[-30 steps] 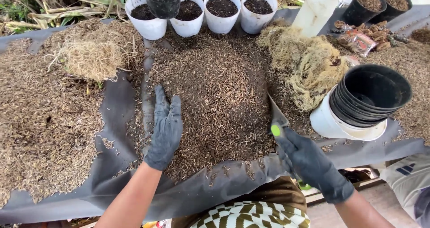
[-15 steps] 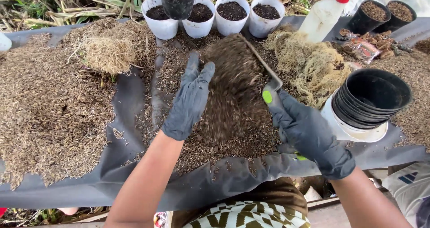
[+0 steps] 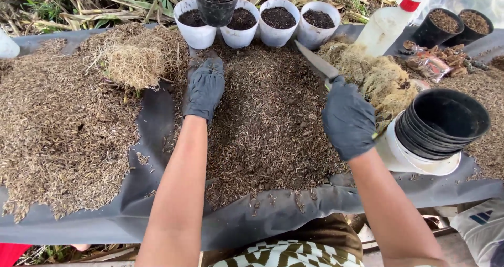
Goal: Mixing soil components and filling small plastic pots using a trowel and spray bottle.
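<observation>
Nearest the camera, the dark grey plastic sheet (image 3: 262,222) folds over the table edge. On it lies the central heap of dark brown husk-and-soil mix (image 3: 262,136). The left hand (image 3: 206,86), in a dark glove, lies flat with fingers together on the far left edge of that heap. The right hand (image 3: 347,117), gloved likewise, is closed around the handle of a narrow metal trowel (image 3: 316,63), its blade raised over the heap's far right side.

Beside it lies a nested stack of black plastic pots (image 3: 443,123), all empty. Farther back, four white pots (image 3: 275,23) and one black pot (image 3: 216,2) already hold dark mix, so filling looks partly done.

The trowel's handle is hidden inside the glove, and a white spray bottle (image 3: 386,28) is cut off at the top.
</observation>
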